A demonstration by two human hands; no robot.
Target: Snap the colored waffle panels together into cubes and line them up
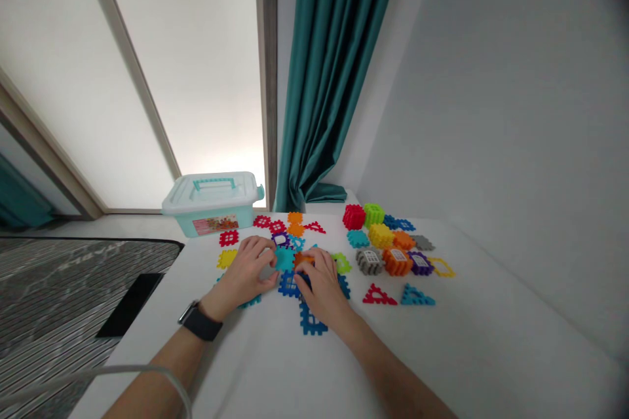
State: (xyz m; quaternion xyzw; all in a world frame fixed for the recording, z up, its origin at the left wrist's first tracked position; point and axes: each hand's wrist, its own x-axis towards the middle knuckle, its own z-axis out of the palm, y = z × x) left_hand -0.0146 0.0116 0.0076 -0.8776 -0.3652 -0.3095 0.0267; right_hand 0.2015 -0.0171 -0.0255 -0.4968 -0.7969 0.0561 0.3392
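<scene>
Stacks (398, 262) already stand well right of the box (181, 222), loose tiles (295, 217) lie nearer it, and left hand (247, 273) and right hand (324, 291) curl beside a teal tile (285, 259), pinching unclear.

One lidded storage box (216, 193); three red window tiles (228, 237) close by it; farther right of it, two red triangle tiles (379, 301), one blue triangle tile (417, 297), one yellow open frame (445, 274).

Toothed pieces (312, 322), smooth coloured plastic; curtain (331, 65), teal cloth, soft sheen; tabletop (275, 373), smooth white.
</scene>
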